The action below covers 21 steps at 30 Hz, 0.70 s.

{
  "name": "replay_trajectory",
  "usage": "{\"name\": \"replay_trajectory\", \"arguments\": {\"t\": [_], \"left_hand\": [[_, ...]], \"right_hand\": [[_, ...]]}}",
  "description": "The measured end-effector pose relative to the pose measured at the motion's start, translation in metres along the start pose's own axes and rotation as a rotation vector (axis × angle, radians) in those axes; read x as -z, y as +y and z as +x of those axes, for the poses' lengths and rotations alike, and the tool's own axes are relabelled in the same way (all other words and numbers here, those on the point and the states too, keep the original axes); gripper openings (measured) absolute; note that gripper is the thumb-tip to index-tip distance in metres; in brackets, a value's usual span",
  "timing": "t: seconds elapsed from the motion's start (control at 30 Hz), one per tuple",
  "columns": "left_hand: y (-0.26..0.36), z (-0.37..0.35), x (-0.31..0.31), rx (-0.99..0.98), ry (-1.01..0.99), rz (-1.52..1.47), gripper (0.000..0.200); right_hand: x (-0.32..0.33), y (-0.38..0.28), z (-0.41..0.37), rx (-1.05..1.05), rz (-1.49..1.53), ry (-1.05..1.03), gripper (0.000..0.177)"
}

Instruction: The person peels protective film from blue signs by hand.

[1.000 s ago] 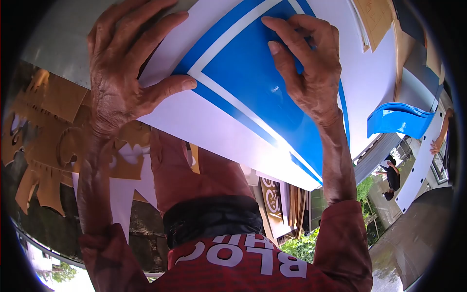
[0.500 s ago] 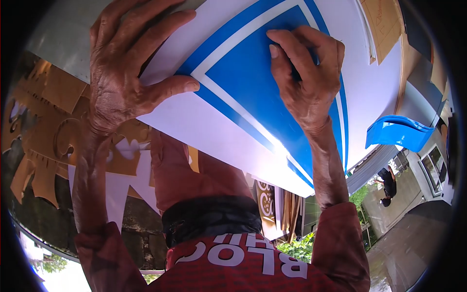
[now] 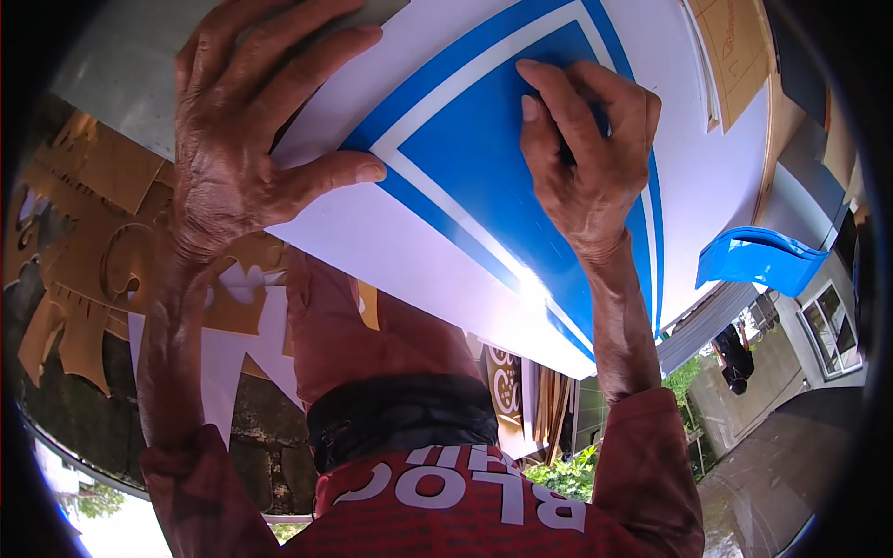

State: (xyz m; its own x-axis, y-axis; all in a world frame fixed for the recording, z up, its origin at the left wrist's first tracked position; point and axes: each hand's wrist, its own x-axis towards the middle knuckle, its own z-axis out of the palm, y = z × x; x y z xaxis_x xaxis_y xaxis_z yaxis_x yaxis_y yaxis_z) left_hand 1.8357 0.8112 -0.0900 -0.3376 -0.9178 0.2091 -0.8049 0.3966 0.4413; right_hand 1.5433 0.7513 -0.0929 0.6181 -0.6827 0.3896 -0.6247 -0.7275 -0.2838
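My left hand lies with fingers spread over the left edge of a white sheet, its thumb by the corner of a blue panel. The blue panel, bordered with a white stripe and an outer blue band, lies on the white sheet. Over its upper right part is my right hand, with thumb and fingers curled together against or just above the blue surface. Whatever these fingers hold, if anything, is hidden.
A curled blue strip lies at the right edge of the sheet. Brown cut-out boards lie at the left. Brown papers are at the upper right. Another person is far off at right.
Both hands keep nearly the same places and shapes, with the whole view shifted slightly. The distant person has changed posture.
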Motion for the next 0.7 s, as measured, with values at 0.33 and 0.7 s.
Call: {"name": "replay_trajectory", "arguments": {"t": [0.33, 0.7], "left_hand": [[-0.003, 0.007, -0.001, -0.109, 0.073, 0.063, 0.080], [-0.001, 0.002, 0.006, -0.047, 0.025, 0.039, 0.078]], "right_hand": [[0.001, 0.002, -0.004, -0.133, 0.061, 0.033, 0.026], [0.014, -0.024, -0.012, -0.074, -0.177, -0.250, 0.042]]}}
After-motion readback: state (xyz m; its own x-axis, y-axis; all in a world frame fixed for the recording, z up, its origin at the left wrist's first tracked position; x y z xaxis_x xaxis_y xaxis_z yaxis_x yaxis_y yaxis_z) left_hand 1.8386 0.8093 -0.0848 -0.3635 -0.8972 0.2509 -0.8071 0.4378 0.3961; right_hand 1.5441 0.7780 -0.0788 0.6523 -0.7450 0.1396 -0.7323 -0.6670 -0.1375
